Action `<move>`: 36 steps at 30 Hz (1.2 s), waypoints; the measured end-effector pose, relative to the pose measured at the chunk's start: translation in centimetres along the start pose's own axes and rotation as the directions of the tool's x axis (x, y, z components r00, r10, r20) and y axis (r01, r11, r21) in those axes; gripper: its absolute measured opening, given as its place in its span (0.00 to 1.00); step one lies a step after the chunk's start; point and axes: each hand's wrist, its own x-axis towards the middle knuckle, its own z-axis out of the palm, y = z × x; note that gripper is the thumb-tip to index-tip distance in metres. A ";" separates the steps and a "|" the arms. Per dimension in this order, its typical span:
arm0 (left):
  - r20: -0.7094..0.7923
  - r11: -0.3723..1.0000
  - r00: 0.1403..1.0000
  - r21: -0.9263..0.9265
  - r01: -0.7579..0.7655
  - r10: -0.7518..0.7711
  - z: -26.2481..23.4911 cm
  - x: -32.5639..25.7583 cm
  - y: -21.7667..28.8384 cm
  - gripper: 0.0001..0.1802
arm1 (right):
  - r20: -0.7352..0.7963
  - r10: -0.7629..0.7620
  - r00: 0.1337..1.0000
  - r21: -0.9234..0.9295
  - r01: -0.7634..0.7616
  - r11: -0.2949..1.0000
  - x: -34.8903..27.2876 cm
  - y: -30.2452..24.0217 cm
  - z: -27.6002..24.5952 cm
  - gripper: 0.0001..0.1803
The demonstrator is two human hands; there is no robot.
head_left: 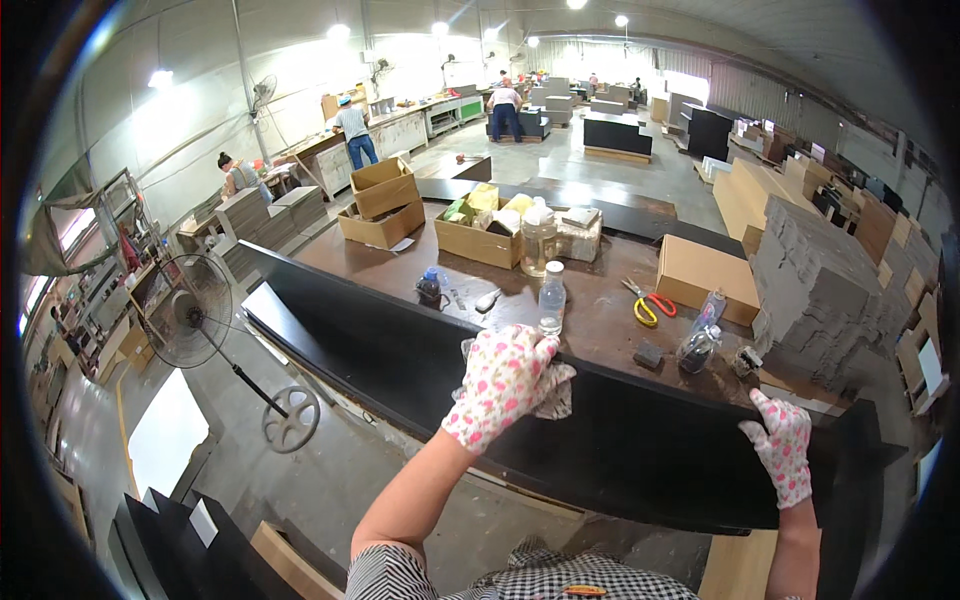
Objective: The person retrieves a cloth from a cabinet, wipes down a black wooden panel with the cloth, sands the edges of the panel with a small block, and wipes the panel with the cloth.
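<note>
A long black panel (640,440) stands tilted on its long edge along the near side of a brown worktable (600,330). My left hand (500,385), in a white glove with pink spots, is closed around a crumpled greyish rag (556,392) at the panel's upper edge, near its middle. Toward the panel's right end, my right hand (783,447), gloved alike, grips the upper edge with thumb and fingers. Just beyond my left hand stands a clear bottle with a white cap (551,298). The lower part of the rag is partly hidden by my fingers.
On the table lie scissors with red and yellow handles (650,303), a dark block (649,355), a dark-filled bottle (698,348), a large jar (538,240) and cardboard boxes (478,243). A standing fan (190,310) is at left; stacked grey sheets (815,290) rise at right. Several people work farther back.
</note>
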 end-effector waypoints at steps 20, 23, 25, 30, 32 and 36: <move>0.586 0.979 0.796 -0.026 0.204 -0.151 13.0 9.5 -3.3 0.23 | 0.525 0.174 0.833 0.394 -0.420 0.818 6.8 5.9 12.4 0.16; 0.595 0.968 0.792 -0.095 0.234 -0.133 14.5 8.2 -3.1 0.22 | 0.555 0.191 0.809 0.382 -0.452 0.806 4.3 5.5 14.1 0.16; 0.668 0.952 0.729 -0.101 0.288 -0.150 13.9 7.9 -2.6 0.22 | 0.488 0.152 0.859 0.392 -0.372 0.841 3.3 4.9 15.4 0.15; 0.565 0.925 0.785 -0.095 0.368 -0.254 17.7 5.1 -5.1 0.21 | 0.161 0.138 0.977 0.324 -0.184 0.928 2.1 5.1 17.7 0.17; 0.393 0.840 0.839 -0.237 0.488 -0.377 17.0 4.0 -3.8 0.18 | 0.036 0.065 0.997 0.328 -0.073 0.942 1.7 4.3 15.9 0.18; 0.257 0.702 0.870 -0.515 0.492 -0.421 15.9 1.4 0.8 0.17 | 0.007 0.290 0.957 0.409 -0.268 0.873 -3.5 1.5 15.7 0.17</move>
